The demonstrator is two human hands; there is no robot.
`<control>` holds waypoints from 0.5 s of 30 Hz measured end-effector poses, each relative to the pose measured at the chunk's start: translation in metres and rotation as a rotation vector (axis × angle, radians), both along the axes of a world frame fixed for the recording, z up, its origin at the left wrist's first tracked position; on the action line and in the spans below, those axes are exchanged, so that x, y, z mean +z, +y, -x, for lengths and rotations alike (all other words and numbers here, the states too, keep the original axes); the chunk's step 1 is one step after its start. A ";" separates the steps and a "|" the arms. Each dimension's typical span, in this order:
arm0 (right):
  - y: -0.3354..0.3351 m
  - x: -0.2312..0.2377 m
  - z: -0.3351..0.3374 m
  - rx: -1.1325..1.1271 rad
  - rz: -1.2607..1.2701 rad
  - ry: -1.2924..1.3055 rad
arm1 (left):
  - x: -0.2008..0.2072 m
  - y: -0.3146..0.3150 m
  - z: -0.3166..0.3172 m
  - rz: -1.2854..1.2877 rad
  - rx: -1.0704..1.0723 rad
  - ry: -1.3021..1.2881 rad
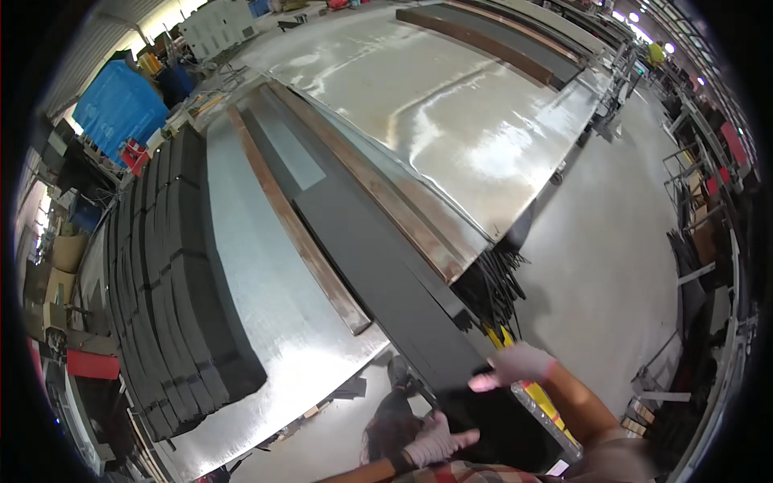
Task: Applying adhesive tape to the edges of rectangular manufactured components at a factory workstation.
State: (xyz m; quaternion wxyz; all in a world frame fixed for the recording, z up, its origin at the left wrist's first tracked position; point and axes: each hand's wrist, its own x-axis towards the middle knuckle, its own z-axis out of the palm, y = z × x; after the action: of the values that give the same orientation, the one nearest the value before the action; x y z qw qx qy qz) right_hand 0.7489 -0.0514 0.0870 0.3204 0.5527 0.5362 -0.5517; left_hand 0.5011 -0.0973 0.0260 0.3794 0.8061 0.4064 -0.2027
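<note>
A long dark grey strip [378,241] runs from the metal-topped table down toward my body. Its near end drops into a black area between my hands. My left hand [435,441], in a pale glove, is beside the left edge of this near end, with fingers stretched toward it. Over the right edge is my gloved right hand [519,366], its fingers reaching left above the dark surface and slightly blurred. Neither hand shows a clear grasp. Just below the right hand lies a yellow and silver edge piece [547,410].
Brown wooden bars [294,217] lie along the table [250,266]. Bundled black strips [181,282] are stacked at its left. A shiny sheet-topped table [475,113] stands beyond. Thin black strips [493,282] hang at the near corner. Racks [700,185] line the right side.
</note>
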 end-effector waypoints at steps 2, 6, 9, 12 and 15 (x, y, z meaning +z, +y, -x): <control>-0.004 -0.038 0.006 -0.408 -0.608 0.007 | -0.061 0.027 -0.007 0.486 0.801 -0.691; -0.020 -0.043 0.000 -0.248 -0.577 0.070 | -0.012 0.044 -0.033 0.112 0.680 -0.514; -0.012 -0.031 0.009 -0.121 -0.465 -0.043 | -0.022 0.024 -0.021 0.157 0.566 -0.318; -0.021 -0.048 0.001 -0.247 -0.620 -0.098 | -0.055 0.058 -0.021 0.428 0.597 -0.477; -0.016 0.016 0.001 -0.331 -0.725 -0.013 | 0.007 0.073 0.003 0.051 0.472 -0.436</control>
State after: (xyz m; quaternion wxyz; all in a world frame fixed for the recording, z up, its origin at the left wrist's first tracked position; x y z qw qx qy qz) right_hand 0.7484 -0.0678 0.1031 0.0148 0.7122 0.5980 -0.3674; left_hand 0.4984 -0.0247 0.0334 0.5142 0.7043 0.4860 0.0585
